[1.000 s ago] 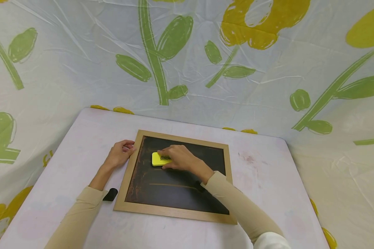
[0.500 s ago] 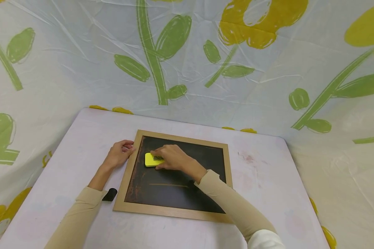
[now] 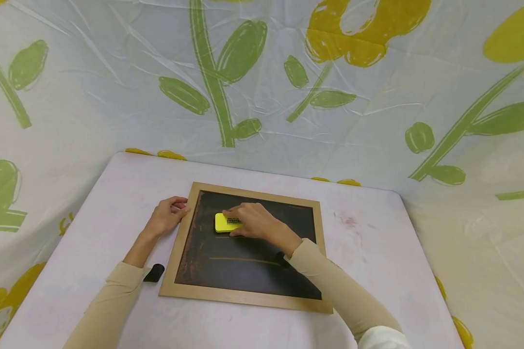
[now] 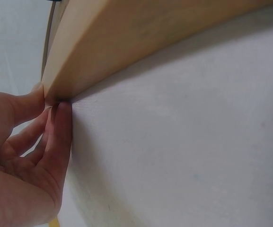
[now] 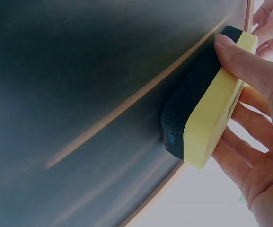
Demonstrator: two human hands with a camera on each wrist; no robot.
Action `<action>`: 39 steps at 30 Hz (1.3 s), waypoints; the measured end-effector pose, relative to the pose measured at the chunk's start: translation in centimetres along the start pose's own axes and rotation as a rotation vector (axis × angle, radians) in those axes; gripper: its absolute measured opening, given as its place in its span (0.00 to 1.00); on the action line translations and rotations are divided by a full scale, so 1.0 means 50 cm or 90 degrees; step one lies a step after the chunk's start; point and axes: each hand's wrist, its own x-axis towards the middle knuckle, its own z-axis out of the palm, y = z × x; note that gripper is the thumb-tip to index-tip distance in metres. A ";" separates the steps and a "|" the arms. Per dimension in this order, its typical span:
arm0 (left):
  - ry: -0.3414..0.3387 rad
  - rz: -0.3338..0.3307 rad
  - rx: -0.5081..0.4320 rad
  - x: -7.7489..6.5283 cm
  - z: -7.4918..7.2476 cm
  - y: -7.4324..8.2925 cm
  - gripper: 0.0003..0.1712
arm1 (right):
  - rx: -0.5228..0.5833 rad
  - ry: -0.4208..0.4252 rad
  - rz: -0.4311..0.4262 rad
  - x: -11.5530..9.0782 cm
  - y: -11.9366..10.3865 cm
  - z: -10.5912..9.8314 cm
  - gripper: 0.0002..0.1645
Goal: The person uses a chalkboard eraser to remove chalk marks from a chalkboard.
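Gripping eraser [image 3: 227, 223] in curled right hand [image 3: 257, 220], toward left edge of board [image 3: 244, 277]. Seemingly pinching that edge near its far corner with bent fingers of left hand [image 3: 166, 216].

"What did we have on the table [image 3: 375, 242]?"

"We had a chalkboard [image 3: 244, 280] in a light wooden frame, flat, near the table's far edge."

"And on it?"

"We saw a yellow block eraser [image 3: 227, 223], dark felt side facing the chalkboard, left of its centre and toward its far edge. A tan line [image 3: 244, 260] ran between the eraser and the chalkboard's near edge."
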 end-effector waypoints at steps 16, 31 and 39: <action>0.008 0.004 0.008 -0.001 -0.003 -0.002 0.20 | 0.009 0.007 0.031 -0.060 0.047 -0.007 0.40; 0.010 0.005 0.001 0.001 0.000 -0.002 0.20 | 0.006 0.030 0.068 -0.122 0.082 -0.006 0.39; 0.012 0.010 -0.005 0.001 0.001 -0.005 0.20 | 0.010 0.051 0.076 -0.155 0.098 -0.005 0.39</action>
